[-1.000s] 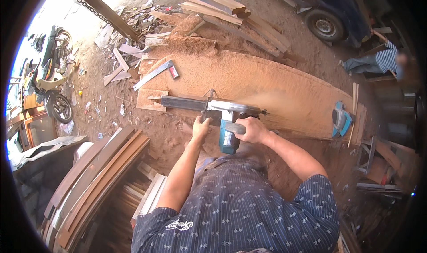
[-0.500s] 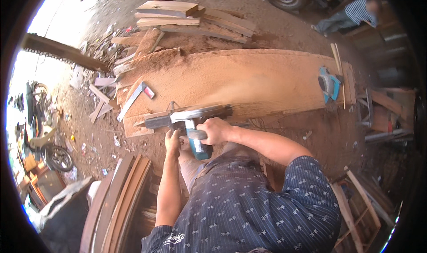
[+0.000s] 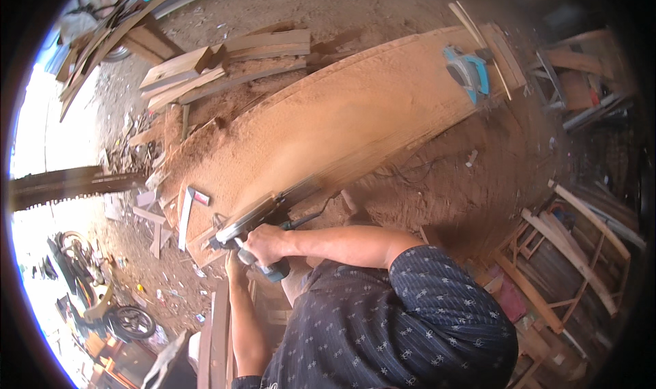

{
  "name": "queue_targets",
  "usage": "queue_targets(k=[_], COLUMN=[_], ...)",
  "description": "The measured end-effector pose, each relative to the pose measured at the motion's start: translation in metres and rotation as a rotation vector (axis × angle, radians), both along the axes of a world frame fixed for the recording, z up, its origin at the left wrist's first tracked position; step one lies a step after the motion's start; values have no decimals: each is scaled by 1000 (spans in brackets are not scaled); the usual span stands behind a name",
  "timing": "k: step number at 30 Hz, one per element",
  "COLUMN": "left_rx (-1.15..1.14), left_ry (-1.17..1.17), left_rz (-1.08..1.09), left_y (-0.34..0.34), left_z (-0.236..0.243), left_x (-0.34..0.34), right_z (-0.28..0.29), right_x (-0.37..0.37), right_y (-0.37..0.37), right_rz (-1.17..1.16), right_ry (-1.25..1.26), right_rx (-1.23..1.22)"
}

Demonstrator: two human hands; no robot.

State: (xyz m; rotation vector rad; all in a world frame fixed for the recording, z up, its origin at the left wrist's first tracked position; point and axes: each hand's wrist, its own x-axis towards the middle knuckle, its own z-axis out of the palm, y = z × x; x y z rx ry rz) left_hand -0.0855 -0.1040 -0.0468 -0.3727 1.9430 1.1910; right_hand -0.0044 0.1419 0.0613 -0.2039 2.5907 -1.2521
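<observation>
My right hand is wrapped round the handle of a pistol-grip power tool with a silver body and a teal-and-black base. The tool is at the near left corner of a long sawdust-covered board. Just below the tool's front end is my left hand; its fingers are mostly hidden, so I cannot tell whether they grip anything. A narrow dark strip lies along the board's near edge, to the right of the tool. Left of the tool, a try square rests flat on the board.
A teal handheld power saw sits at the board's far right end, beside a thin wooden stick. Cut timber is piled beyond the board. Wooden frames stand at the right, and a motorbike at the left.
The view has turned, so the board now slants up to the right. Both hands and the power tool show lower and further left, closer to the try square.
</observation>
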Motion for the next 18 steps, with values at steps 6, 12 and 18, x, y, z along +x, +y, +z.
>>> queue_targets(k=[6, 12, 18], left_rx=[-72, 23, 28], left_ry=[106, 4, 45], left_rz=[-296, -97, -162], left_y=[-5, -16, -34], left_z=[8, 9, -17], left_x=[-11, -13, -20], right_z=[-9, -13, -5], right_x=[-6, -13, -16], right_y=[-15, -22, -24], right_rz=[-2, 20, 23], right_ry=[59, 54, 15], right_rx=[-4, -72, -26])
